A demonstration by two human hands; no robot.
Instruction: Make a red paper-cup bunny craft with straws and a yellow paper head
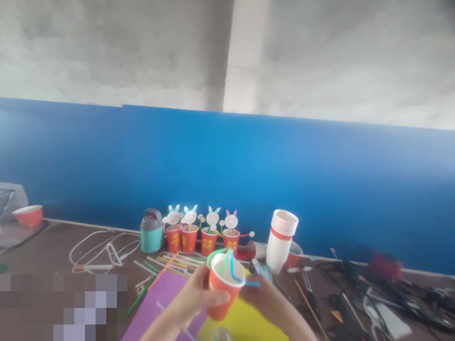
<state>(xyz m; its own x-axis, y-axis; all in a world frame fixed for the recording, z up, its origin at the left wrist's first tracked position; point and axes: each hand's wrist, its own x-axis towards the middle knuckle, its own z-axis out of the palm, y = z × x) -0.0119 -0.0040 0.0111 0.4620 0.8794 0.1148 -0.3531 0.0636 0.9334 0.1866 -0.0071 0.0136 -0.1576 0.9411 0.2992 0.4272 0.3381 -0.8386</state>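
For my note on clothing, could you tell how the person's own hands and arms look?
The left hand and right hand wear no gloves. The left forearm and right forearm are bare where visible, with no sleeve or watch showing. The right hand is blurred and partly hidden, so I cannot judge rings there.

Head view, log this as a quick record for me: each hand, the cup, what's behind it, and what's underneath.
left hand: holding a red cup
right hand: beside the cup, near the blue straw; blurred, grip unclear
cup contents: blue straw and green straw, bent over the rim
behind: four rabbit figures in red cups; stack of white cups to their right
underneath: purple sheet and yellow sheet
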